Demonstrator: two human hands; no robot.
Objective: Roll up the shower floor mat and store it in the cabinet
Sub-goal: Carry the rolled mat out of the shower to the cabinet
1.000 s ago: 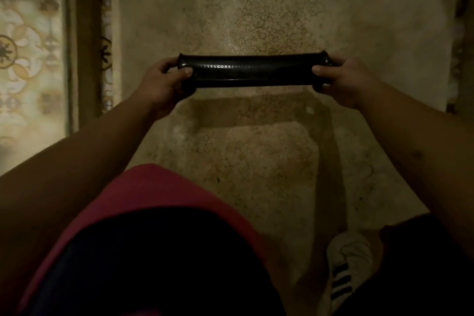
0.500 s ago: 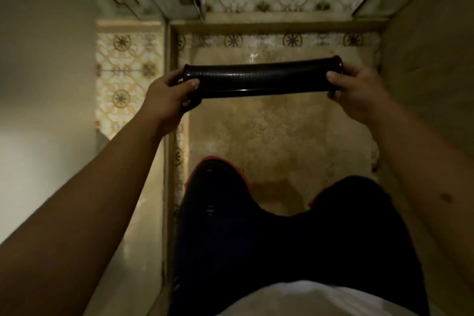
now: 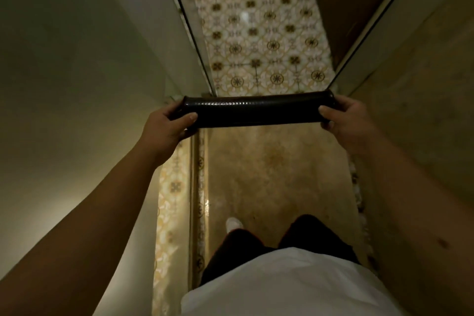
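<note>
Since the earlier frame the view has tilted up: more of the patterned tile floor [image 3: 259,33] now shows far ahead, and the person's white shirt [image 3: 287,287] fills the near edge. No brand, label or writing can be read anywhere. The rolled mat [image 3: 256,111] is a black tube of glossy, rubber-like material, with a row of small raised bumps running along its upper side. It is held level in the air, across the view, above the shower floor [image 3: 277,169]. The left hand [image 3: 169,124] is closed around the left end, thumb on the near side. The right hand [image 3: 345,118] is closed around the right end in the same way. The shower floor is beige and speckled like stone. A smooth plain wall [image 3: 77,84] stands at the left. One white shoe [image 3: 233,224] shows near the dark trousers [image 3: 272,244].
</note>
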